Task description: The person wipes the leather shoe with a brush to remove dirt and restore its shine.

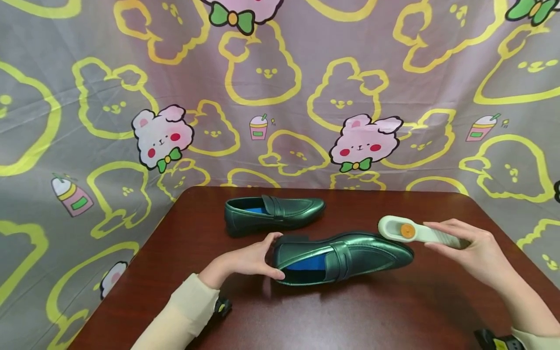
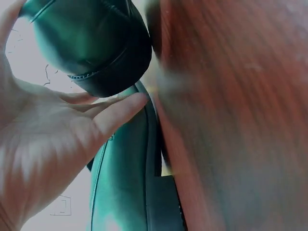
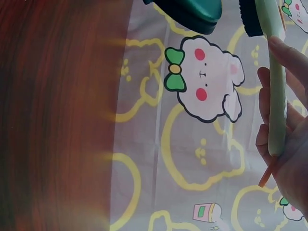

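Observation:
My left hand grips a dark green leather loafer by its heel, thumb at the opening's rim and fingers behind. This loafer is tipped on its side, its blue-lined opening facing me and its toe pointing right. My right hand holds a brush with a pale green handle and an orange button. Its dark bristles face the loafer's toe, with a small gap between them in the right wrist view. The matching loafer stands upright behind, also seen beside my left fingers in the left wrist view.
Both loafers are at a dark reddish-brown table with a glossy top. A grey curtain printed with yellow outlines and pink rabbits hangs behind the table's far edge and along its sides. An orange loop hangs from the brush handle's end.

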Tool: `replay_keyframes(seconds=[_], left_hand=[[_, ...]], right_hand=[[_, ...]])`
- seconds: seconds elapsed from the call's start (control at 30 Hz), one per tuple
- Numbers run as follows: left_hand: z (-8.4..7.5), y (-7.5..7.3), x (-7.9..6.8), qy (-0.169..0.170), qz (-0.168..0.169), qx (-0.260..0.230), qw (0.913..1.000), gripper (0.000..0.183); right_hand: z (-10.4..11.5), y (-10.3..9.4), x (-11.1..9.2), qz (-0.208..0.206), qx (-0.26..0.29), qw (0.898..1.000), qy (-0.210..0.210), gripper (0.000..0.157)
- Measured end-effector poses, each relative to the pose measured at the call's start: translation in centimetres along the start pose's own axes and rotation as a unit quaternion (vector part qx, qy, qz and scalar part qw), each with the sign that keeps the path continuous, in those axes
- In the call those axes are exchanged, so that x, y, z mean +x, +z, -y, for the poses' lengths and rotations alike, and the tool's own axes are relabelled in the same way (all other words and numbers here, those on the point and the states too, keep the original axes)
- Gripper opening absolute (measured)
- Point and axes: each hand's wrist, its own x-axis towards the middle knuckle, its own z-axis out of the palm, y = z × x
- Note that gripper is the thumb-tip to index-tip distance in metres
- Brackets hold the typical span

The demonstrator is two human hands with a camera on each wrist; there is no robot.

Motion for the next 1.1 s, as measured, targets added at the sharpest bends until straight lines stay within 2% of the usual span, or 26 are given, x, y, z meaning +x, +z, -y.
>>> replay_keyframes(seconds=[0.13,0.27,0.4,0.47,0.53,0.67,0.83,0.97,1.1], left_hand=[[-0.5,-0.4,0.2,-0.001,-0.005,0.005,1.0,0.089],[-0.7,-0.5,0.7,0.062,-0.016,-0.006,0.998,0.069],[-1.2,-0.7,1.3,0.14,-0.041,-0.009,0.9893,0.052],[-1.6,-0.7,1.5,0.166,-0.051,-0.013,0.9847,0.047],[-1.8,-0.7,1.7,0.177,-0.055,-0.018,0.9825,0.043],[-1.7,-0.5,2.1,0.161,-0.054,-0.009,0.9854,0.052],[-1.3,-0.3,2.8,0.138,-0.065,0.06,0.9864,0.079],[-1.3,-0.5,3.2,0.135,-0.08,0.101,0.9824,0.076],[-1.3,-0.8,3.3,0.119,-0.078,0.115,0.9832,0.068]], right_hand=[[0.0,-0.2,0.3,-0.004,-0.002,1.0,0.008,0.045],[0.2,-0.3,0.3,-0.002,-0.008,1.0,0.018,0.045],[0.3,-0.4,0.3,-0.004,-0.012,1.0,0.014,0.046],[0.3,-0.5,0.3,-0.007,-0.011,1.0,0.009,0.046],[0.2,-0.6,0.2,-0.01,-0.011,1.0,0.003,0.046],[-0.4,-0.6,0.0,-0.009,-0.005,1.0,0.009,0.046],[-2.6,-0.4,-0.7,-0.003,-0.012,0.999,0.031,0.046],[-3.9,-0.3,-1.2,0.002,-0.021,0.999,0.035,0.046],[-4.4,-0.1,-1.6,0.011,-0.018,0.999,0.038,0.045]])
